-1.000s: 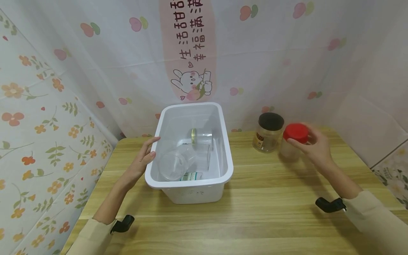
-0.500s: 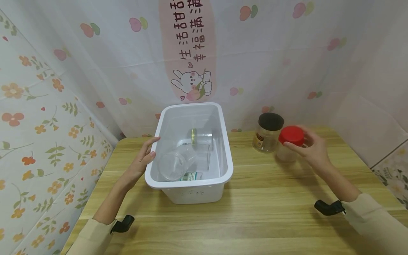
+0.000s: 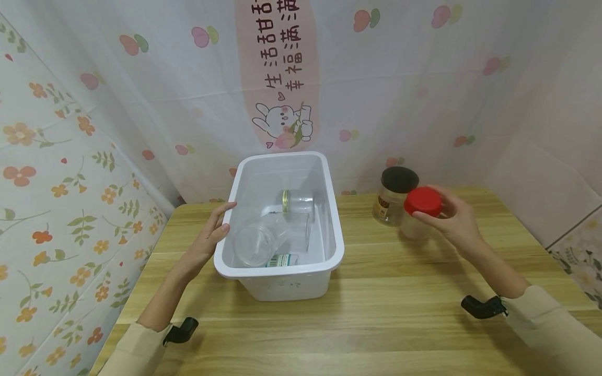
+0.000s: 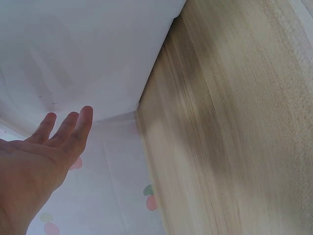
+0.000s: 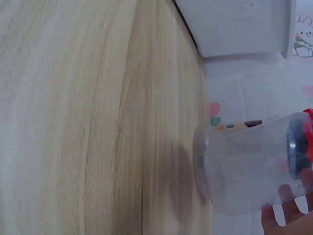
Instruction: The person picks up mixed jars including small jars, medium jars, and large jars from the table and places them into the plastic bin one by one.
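Observation:
In the head view my right hand point(image 3: 453, 222) holds a clear plastic jar point(image 3: 416, 227) by its red lid point(image 3: 423, 201), thumb on the near side. The right wrist view shows the clear jar body point(image 5: 244, 166) upright, its base just off or touching the table; I cannot tell which. Behind and left of it stands a black-lidded jar point(image 3: 394, 205), partly overlapped. My left hand point(image 3: 210, 233) touches the left rim of a white plastic bin point(image 3: 282, 288). In the left wrist view its fingers point(image 4: 80, 129) lie straight along the bin's outer wall.
Inside the bin lie several clear jars point(image 3: 296, 232), one with a gold-coloured rim point(image 3: 285, 200) and one with a printed label point(image 3: 281, 260). The wooden table point(image 3: 376, 324) ends at a patterned curtain point(image 3: 400, 94) behind.
My right hand has moved the red-lidded jar left and slightly nearer to me, close to the black-lidded jar. The left hand and the bin have stayed put.

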